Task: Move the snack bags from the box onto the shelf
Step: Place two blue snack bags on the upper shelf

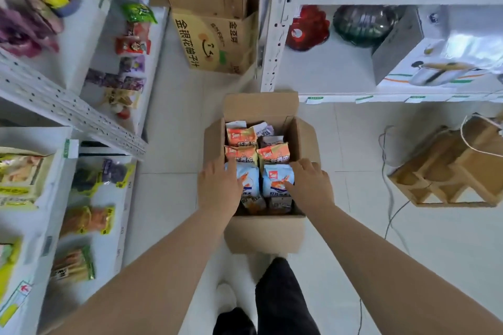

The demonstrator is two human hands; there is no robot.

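Observation:
An open cardboard box [265,231] stands on the floor in front of me, packed with several snack bags. Orange bags [273,153] fill the far rows and two blue-white bags lie nearest me. My left hand [217,185] reaches into the box's left side, its fingers resting on the left blue-white bag [249,179]. My right hand [307,185] comes in from the right, its thumb touching the right blue-white bag [276,179]. Neither hand plainly grips a bag. The shelf [89,122] on my left carries assorted snack packs.
A white rack [275,35] on the right holds a boxed pot, a red and a green item. A printed carton [212,43] stands on the floor behind the box. A wooden organiser [446,171] and a cable [392,198] lie on the tiles at right.

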